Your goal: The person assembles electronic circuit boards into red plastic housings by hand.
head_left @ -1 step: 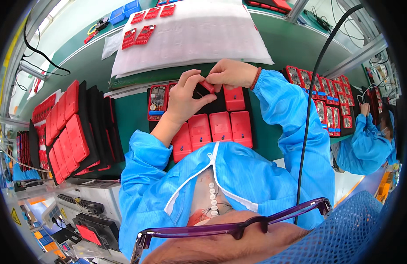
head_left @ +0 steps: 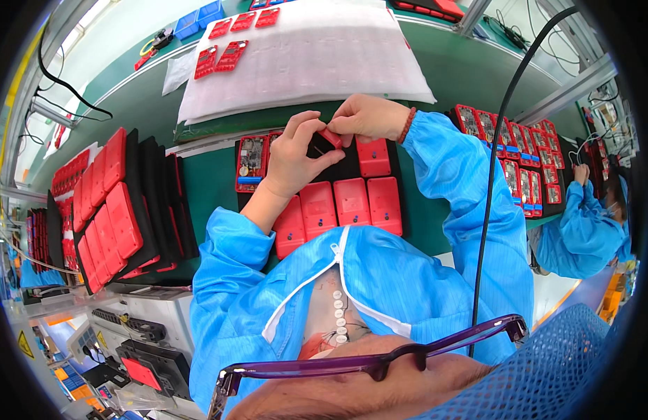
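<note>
Between my hands, above a black mat [head_left: 347,162], a red plastic casing [head_left: 331,138] is held tilted, and only a small part of it shows. My left hand [head_left: 293,152] curls round its left side, fingertips at the upper edge and thumb below. From the right, my right hand [head_left: 366,117] pinches its upper end; what else those fingertips may hold is hidden. Under the hands lie several red casings [head_left: 352,203] with small dark spots. A red casing with a circuit board and a blue strip [head_left: 252,161] lies beside my left wrist.
Stacked black trays with red casings [head_left: 121,210] lean at the left. Several red casings with circuit boards [head_left: 523,157] lie at the right, near a co-worker in blue [head_left: 583,227]. White foam sheets [head_left: 303,63] bear red parts at the back. A black cable [head_left: 493,161] hangs at the right.
</note>
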Demonstrator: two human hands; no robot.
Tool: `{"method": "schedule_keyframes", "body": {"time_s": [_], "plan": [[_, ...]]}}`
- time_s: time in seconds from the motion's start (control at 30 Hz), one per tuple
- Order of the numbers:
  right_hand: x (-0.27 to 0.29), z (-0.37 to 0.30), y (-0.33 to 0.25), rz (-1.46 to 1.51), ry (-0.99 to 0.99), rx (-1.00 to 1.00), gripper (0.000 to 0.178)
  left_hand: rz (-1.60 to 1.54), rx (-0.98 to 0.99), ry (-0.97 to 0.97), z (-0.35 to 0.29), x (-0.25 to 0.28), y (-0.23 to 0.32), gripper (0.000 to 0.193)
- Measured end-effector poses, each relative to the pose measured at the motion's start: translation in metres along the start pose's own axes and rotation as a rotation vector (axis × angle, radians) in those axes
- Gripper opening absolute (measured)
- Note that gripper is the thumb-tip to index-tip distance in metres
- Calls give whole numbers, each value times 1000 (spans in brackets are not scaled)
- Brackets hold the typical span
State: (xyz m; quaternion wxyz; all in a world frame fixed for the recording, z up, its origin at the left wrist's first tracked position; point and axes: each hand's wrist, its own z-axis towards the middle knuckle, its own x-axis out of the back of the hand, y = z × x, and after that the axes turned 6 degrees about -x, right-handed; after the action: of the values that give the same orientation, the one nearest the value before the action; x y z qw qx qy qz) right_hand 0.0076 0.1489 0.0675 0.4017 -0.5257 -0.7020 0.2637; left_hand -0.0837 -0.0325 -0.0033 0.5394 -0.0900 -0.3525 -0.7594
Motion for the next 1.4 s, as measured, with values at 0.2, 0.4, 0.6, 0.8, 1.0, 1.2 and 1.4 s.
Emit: {"method": "schedule_keyframes", "body": {"time_s": [0.2, 0.4, 0.6, 0.8, 1.0, 1.2, 1.4], "plan": [[-6, 8, 3, -109, 78, 47, 29, 6, 60, 15, -3, -6, 3, 52], [-6, 6, 1, -106, 118, 56, 29, -91, 131, 24, -3, -8, -7, 56], [-5, 24, 0, 132, 103, 73, 30, -496, 352, -78, 5, 6, -16, 54], [-8, 35, -2, 170, 45, 83, 38, -420, 411, -112, 9, 15, -25, 52], [-10, 35, 7, 174, 23, 147, 36, -281, 323, -133, 7, 15, -23, 58], [-8, 25, 6, 99, 11, 144, 33, -169, 328, -158, 11, 16, -11, 64], [-12, 25, 10, 49, 81, 177, 30, -123, 340, -158, 10, 10, -5, 64]]}}
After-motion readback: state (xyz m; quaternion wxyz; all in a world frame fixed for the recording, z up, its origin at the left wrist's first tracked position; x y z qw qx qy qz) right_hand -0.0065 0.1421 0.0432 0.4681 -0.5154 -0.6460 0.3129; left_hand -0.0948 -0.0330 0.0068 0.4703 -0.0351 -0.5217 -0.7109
